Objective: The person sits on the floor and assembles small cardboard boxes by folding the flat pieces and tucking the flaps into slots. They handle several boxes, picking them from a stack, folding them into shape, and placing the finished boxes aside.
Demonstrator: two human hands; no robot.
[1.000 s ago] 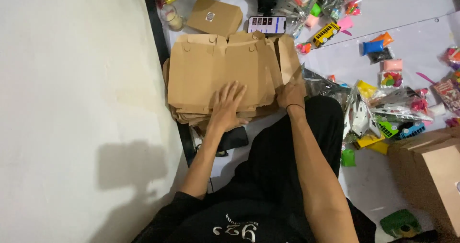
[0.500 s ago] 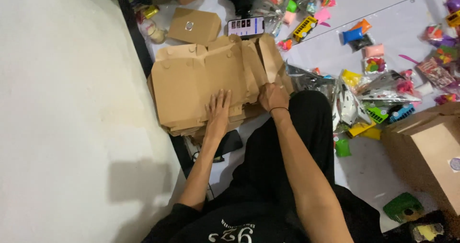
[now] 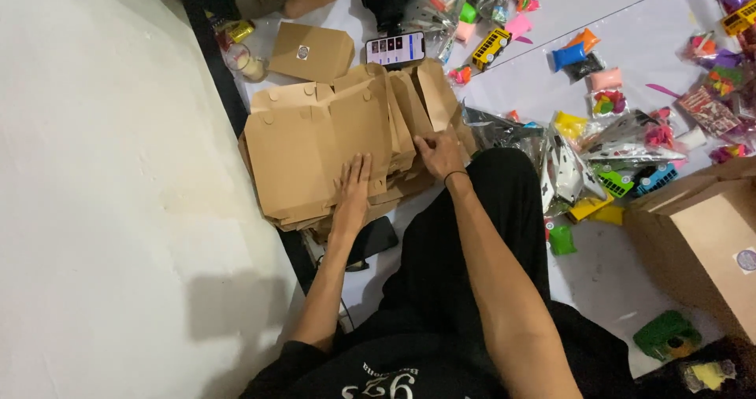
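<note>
Cardboard stack (image 3: 315, 159): flat, unfolded brown box blanks piled on the floor in front of the seated person, between the white wall on their left and the scattered toys on their right; the pile fans out at its right side, where several blanks stand tilted.
Finished boxes: one large made-up brown box (image 3: 701, 241) sits well apart at the right edge, and a small closed brown box (image 3: 311, 50) lies just beyond the stack; judging by that, little has been assembled and most blanks are still flat.
Toys (image 3: 606, 131): many bright packets and small vehicles, among them a yellow bus (image 3: 491, 47), lie loose on the white floor sheet (image 3: 598, 29); none shows inside a box, so packing seems barely begun.
Left hand (image 3: 353, 186): fingers stretched out and laid flat, palm down, on the top blank near its lower right edge, pressing the pile steady.
Right hand (image 3: 441, 153): curled at the fanned edge of the stack, fingertips on one tilted blank; whether it pinches it I cannot tell.
Phone (image 3: 395, 49): lit screen up, just past the stack's far edge.
Second phone (image 3: 374, 241): dark, partly under the pile's near corner.
</note>
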